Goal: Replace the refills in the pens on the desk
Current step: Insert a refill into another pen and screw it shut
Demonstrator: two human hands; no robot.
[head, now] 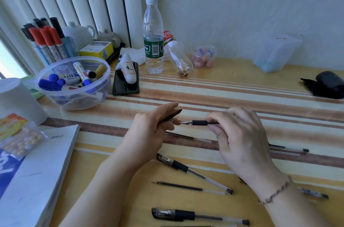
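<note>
Pens are lying scattered across the near part of a striped wooden desk [242, 85], seen from a head-worn camera looking down. The right hand [240, 133] is pinching a gel pen [200, 123] by its barrel, fingers closed on it just behind the black rubber grip, with the metal tip pointing left toward the left hand [150, 130]. The left hand is closing around a black pen cap [172, 115], whose end is sticking out past the fingers. One loose refill [188, 137] is lying on the desk just beneath both hands, and another refill [188, 187] is lying nearer the camera between two capped pens [193, 172] [199, 216].

At the far left, a clear plastic bowl [74, 100] is holding blue-capped whiteboard markers [55, 82]. Behind it, a pale blue holder [69, 46] is standing full of red-capped and black-capped markers [44, 38]. A small clear cup [204, 55] by the wall is holding pink and blue items, too blurred to identify. A clear water bottle [153, 35] with a green label is standing upright; its lettering is not readable. A white book [39, 176] at the lower left is showing the word "Office".
</note>
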